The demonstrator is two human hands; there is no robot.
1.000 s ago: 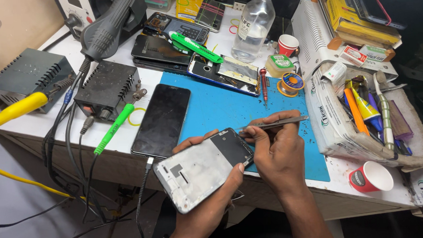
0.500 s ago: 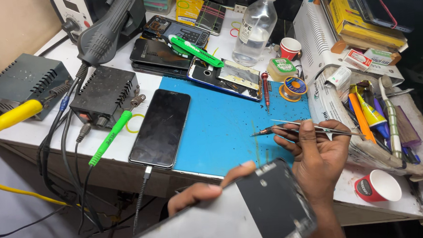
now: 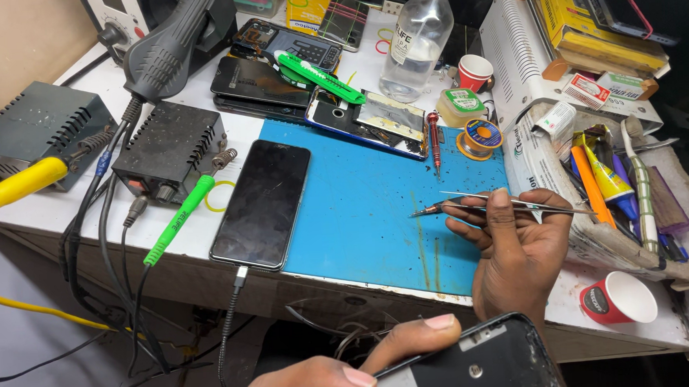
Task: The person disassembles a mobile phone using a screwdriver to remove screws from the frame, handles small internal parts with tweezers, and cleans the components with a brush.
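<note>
Right hand (image 3: 520, 251) around tweezers (image 3: 502, 202)

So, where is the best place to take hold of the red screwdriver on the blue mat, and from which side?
Probably by the red handle, the thicker upper part. The red screwdriver lies flat with its tip toward the near edge, so come from above, fingers on its left and right sides, clear of the solder spool.
</note>
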